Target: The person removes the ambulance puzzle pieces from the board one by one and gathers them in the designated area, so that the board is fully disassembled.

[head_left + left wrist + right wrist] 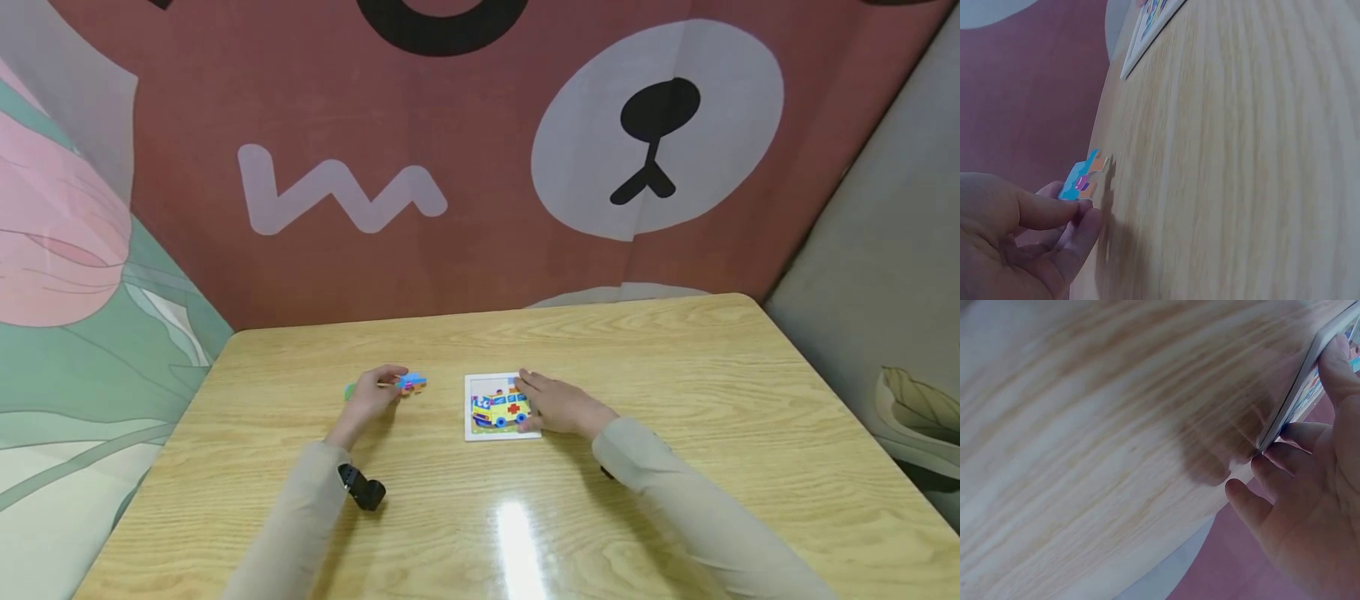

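Note:
My left hand (372, 395) pinches a small jigsaw piece (1079, 181) between thumb and fingers, just above the table. The piece is blue with orange and purple parts. To the right lies a square picture puzzle (499, 410) in a white frame, showing a yellow ambulance with a red cross. A pale gap shows in its upper part. My right hand (562, 406) rests on the puzzle's right side, thumb on the near part and fingers toward the far corner, covering some of the picture. The right wrist view shows this hand's fingers (1279, 459) loosely bent along the frame's edge.
A green bit (349, 391) shows beside the left hand, mostly hidden by it. The wooden table (450, 508) ends at a wall hanging (420, 275) with a printed bear. Small black devices (363, 488) sit at the wrists.

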The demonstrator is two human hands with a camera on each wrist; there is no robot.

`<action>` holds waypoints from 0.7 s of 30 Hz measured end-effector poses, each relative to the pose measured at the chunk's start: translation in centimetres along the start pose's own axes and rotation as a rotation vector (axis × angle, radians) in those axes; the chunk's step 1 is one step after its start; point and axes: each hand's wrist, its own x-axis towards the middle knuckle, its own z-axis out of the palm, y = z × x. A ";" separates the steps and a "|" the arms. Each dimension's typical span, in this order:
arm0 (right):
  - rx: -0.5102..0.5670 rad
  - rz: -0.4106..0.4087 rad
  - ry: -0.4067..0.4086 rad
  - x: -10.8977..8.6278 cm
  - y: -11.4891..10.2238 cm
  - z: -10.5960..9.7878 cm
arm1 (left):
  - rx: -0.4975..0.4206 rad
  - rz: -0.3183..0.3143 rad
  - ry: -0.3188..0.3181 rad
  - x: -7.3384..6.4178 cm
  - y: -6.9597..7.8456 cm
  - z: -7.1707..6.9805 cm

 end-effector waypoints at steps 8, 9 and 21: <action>0.005 0.004 -0.004 -0.1 0.0 -0.1 | 0.031 -0.016 0.018 -0.4 -1.0 -1.2; 0.005 0.006 -0.004 -0.1 -0.1 -0.1 | 0.031 -0.020 0.014 -0.4 -1.1 -1.3; -0.010 0.012 -0.005 -0.1 -0.3 -0.3 | 0.014 -0.073 0.005 0.1 -1.6 -1.8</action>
